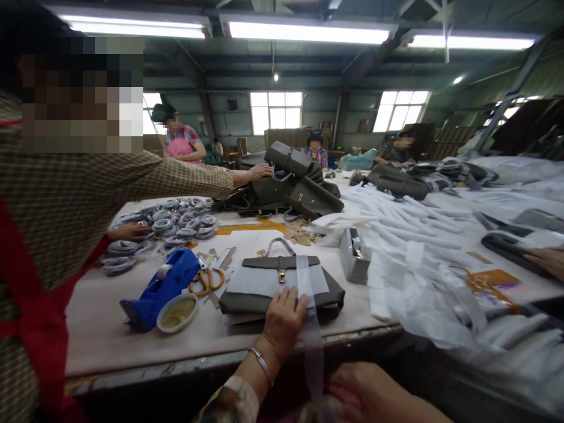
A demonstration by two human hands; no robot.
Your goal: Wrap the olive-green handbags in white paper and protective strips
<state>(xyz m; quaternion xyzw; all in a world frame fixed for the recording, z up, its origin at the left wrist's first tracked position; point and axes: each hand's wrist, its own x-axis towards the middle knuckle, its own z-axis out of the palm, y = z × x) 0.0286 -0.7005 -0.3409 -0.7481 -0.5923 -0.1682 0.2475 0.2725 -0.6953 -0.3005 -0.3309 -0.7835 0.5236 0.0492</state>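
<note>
A dark olive handbag lies on the table near its front edge, with a pale sheet over its front, a gold clasp and a raised handle. My left hand rests on the bag below the clasp, fingers spread, thumb beside a clear plastic strip. That strip runs over the bag's right part and hangs down past the table edge. Low in the view, my right hand is curled near the strip's lower end, by something pinkish red; what its fingers hold is hidden and blurred.
Left of the bag are a blue tape dispenser, a round dish and yellow-handled scissors. Coiled straps, piled bags and white foam strips lie behind. A person in checks reaches across from the left.
</note>
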